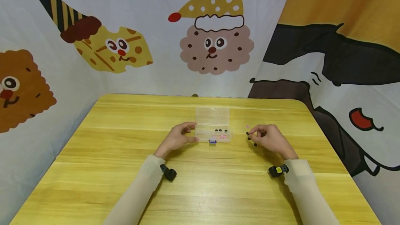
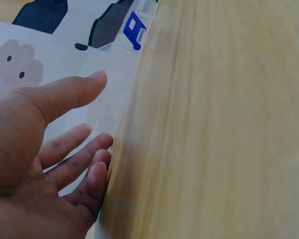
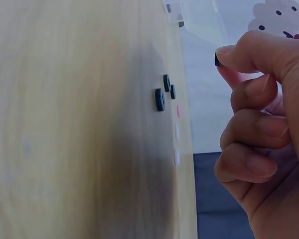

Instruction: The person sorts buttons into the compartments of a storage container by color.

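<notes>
A clear plastic box [image 1: 204,138] lies with its lid [image 1: 212,116] raised toward the back; a blue latch [image 1: 213,142] is on its front. Several black buttons [image 1: 220,130] and pink pieces [image 1: 222,137] are in its compartments. At the box's left end is my left hand [image 1: 177,136], thumb extended near the front corner and fingers loosely bent at the side. My right hand [image 1: 269,140], right of the box, pinches a small black button [image 3: 217,59] between thumb and index finger, just above the table. The button is mostly hidden by the fingertips.
Beneath my right hand, black buttons [image 3: 160,99] lie on the wooden table [image 1: 125,169]. Beside them are a pink piece [image 3: 178,111] and pale flat pieces [image 3: 177,157]. A cartoon-printed cloth [image 1: 165,58] hangs behind the table.
</notes>
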Tool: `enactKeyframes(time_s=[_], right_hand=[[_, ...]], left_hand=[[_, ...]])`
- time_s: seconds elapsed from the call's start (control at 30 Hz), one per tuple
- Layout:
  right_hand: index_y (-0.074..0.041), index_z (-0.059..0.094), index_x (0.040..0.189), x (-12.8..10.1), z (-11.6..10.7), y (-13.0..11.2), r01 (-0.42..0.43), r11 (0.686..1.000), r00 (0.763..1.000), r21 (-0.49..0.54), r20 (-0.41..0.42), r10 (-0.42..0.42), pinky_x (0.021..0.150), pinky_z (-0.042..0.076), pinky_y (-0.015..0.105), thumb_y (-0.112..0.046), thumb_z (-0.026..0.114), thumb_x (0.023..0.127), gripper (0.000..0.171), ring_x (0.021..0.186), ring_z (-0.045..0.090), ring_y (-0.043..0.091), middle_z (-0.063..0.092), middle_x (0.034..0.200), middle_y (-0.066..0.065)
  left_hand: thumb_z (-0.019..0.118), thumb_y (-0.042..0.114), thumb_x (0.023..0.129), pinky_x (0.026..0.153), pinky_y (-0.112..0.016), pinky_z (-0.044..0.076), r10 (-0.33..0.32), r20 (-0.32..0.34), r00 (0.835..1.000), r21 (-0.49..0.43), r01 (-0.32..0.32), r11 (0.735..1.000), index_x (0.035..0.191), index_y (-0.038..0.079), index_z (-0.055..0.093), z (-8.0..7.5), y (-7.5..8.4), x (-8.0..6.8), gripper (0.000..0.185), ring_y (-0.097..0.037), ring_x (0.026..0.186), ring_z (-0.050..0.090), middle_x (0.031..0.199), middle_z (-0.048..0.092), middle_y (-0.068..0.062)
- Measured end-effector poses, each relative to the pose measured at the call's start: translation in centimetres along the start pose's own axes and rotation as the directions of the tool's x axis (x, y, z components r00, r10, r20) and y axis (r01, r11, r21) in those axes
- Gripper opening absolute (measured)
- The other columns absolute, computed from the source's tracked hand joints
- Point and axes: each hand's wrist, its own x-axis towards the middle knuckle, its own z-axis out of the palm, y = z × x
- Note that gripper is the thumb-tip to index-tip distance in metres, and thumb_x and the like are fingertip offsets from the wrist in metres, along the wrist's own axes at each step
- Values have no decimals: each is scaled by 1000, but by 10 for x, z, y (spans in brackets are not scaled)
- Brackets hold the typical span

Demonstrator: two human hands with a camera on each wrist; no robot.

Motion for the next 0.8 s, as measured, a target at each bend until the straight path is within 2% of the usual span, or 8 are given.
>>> enactKeyframes(time_s=[0.23, 0.53, 0.8], right_hand=[[-19, 77, 98, 5, 2, -4, 45, 999, 999, -2, -16, -45, 46, 37, 25, -25, 74, 95, 7, 50, 45, 11, 62, 71, 3], [-20, 77, 98, 12, 9, -17, 13, 999, 1000, 35, -18, -13, 46, 37, 25, -26, 75, 94, 8, 51, 44, 11, 62, 71, 3], [-19, 77, 98, 18, 15, -27, 42, 997, 999, 66, -32, -40, 44, 38, 26, -23, 75, 94, 6, 50, 44, 11, 61, 69, 3]], left_hand=[[83, 25, 88, 111, -47, 46, -20, 2, 1000, 0, 20, 1000, 146, 20, 58, 0, 3, 0, 64, -26, 126, 55, 142, 61, -4], [84, 24, 87, 111, -47, 46, -23, -1, 1000, -4, 23, 1000, 146, 20, 58, 1, 2, 0, 64, -27, 125, 55, 141, 62, -4], [84, 24, 87, 111, -47, 46, -22, -3, 1000, -8, 22, 1000, 145, 20, 59, 1, 1, 0, 63, -27, 125, 55, 141, 61, -4]])
